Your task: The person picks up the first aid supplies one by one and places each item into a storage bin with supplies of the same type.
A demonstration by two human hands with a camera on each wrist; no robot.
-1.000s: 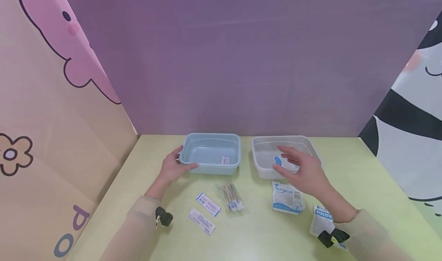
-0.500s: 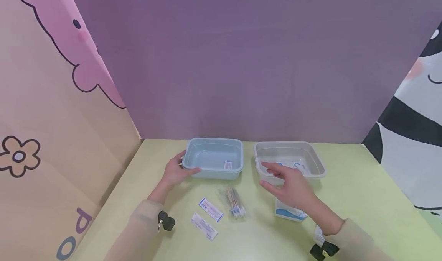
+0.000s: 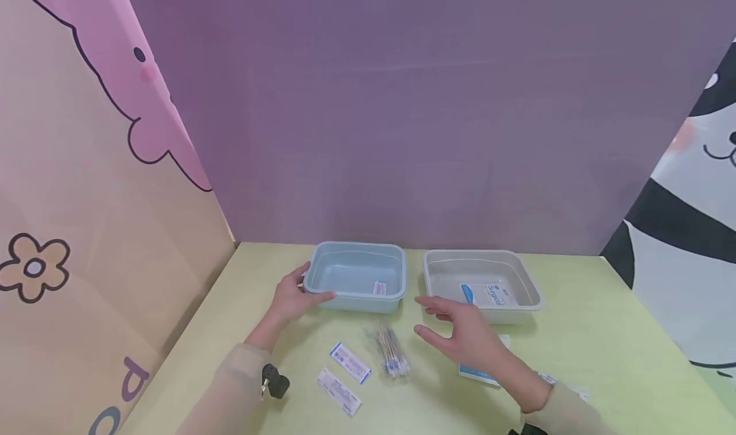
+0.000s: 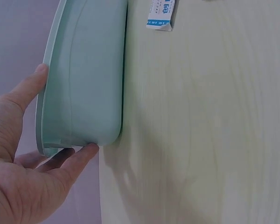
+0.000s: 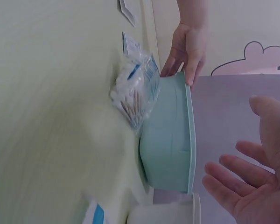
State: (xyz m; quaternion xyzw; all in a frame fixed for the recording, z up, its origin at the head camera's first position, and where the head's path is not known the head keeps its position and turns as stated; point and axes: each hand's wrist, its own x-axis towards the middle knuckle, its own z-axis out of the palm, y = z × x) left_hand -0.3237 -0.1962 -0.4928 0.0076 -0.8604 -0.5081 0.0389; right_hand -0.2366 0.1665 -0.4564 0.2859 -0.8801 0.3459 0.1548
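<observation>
A light blue plastic bin (image 3: 355, 302) stands at the back of the table with a small white packet (image 3: 379, 287) inside. My left hand (image 3: 290, 297) holds its left end, thumb on the front rim and fingers against the end wall, as the left wrist view shows. My right hand (image 3: 462, 333) hovers over the table, fingers spread, thumb apart, holding nothing. Just left of its fingertips lies a clear bag of cotton swabs (image 3: 390, 351). A surgical packet (image 3: 480, 375) lies partly hidden beneath the right hand.
A whitish bin (image 3: 512, 317) at the back right contains a "Surgical" packet (image 3: 499, 294). Two small printed packets (image 3: 351, 362) lie front left of the swabs. Another packet, mostly covered by the right forearm, is at the right. A purple wall (image 3: 402, 135) rises behind.
My right hand has moved left and toward me, from above the whitish bin to beside the swab bag. The left hand stays on the blue bin. The head view has tilted slightly up.
</observation>
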